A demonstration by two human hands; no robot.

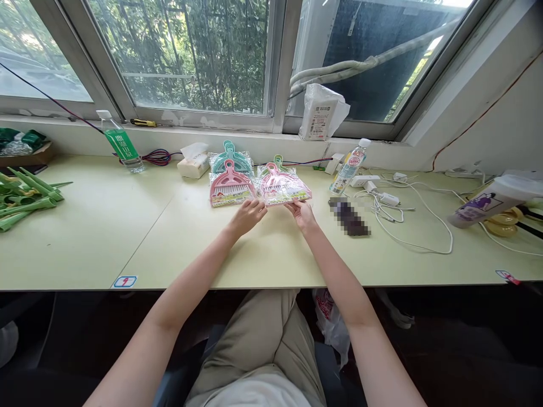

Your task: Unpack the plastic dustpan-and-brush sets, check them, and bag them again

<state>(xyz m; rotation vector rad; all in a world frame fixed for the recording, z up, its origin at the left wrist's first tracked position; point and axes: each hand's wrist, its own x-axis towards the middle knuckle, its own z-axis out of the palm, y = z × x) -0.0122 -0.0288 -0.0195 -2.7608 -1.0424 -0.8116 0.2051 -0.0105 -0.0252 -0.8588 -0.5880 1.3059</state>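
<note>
Keep pink dustpan packet [280, 187] level toward bench's [85, 237] far edge, lightly pinched in nearly closed right hand [302, 214]; near-left corner touched by curled left hand [247, 216], cannot tell if gripped.

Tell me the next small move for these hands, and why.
Probably a slight rightward nudge of the pink pack on the right: its handle sits left of the green handle behind it, and the left hand and right hand are both at its near edge.
</note>
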